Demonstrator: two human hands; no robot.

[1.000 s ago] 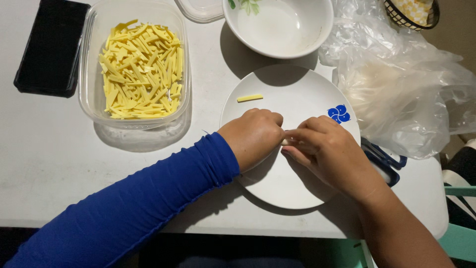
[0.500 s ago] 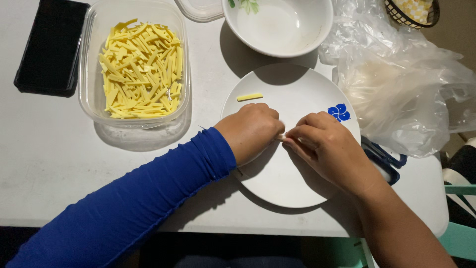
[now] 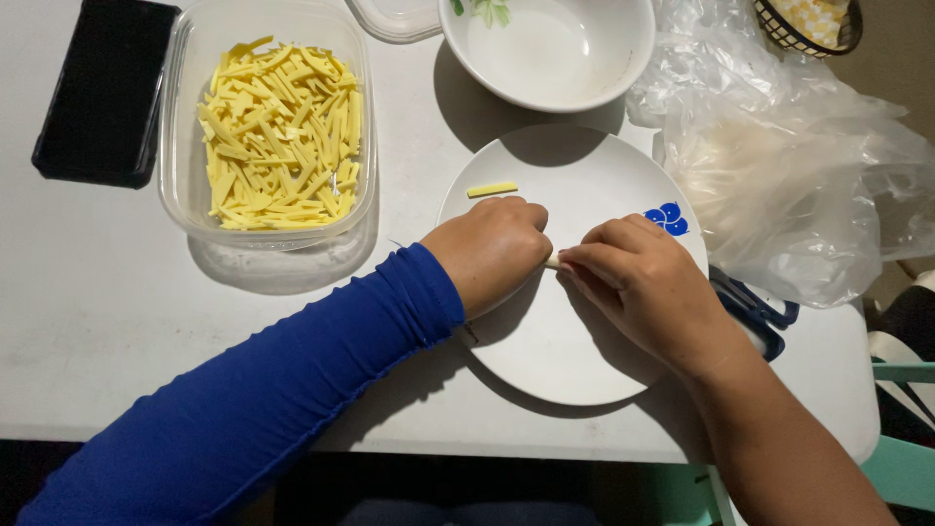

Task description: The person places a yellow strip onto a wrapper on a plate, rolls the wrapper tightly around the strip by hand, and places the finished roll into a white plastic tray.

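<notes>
I had both hands over the white plate [image 3: 545,360], left hand [image 3: 492,248] and right hand [image 3: 638,282] pinching one pale strip [image 3: 552,263] between them; a steady, even grip seemed wise so it wouldn't snap.

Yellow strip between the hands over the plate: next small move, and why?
Probably pull it apart and drop the pieces on the white plate. Left hand and right hand pinch a thin yellow strip between them above the plate; one cut piece already lies there, and the clear tub holds many alike.
</notes>
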